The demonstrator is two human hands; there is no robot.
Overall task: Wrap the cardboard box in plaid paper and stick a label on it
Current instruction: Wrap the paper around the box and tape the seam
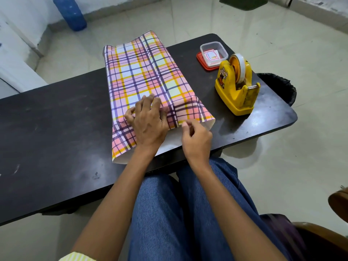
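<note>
Dark table point(56, 119) — plaid paper point(143, 72) lies under left grip point(148, 119), right grip point(195, 138) pinching edge.

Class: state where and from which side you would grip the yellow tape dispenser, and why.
Grip the tape dispenser across its flat yellow side walls, coming from above at the tape roll; probably avoid the cutter at its near end.

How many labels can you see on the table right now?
1: a white, red-bordered paper label lying inside the clear plastic container behind the yellow tape dispenser. More may be stacked underneath, hidden.
</note>
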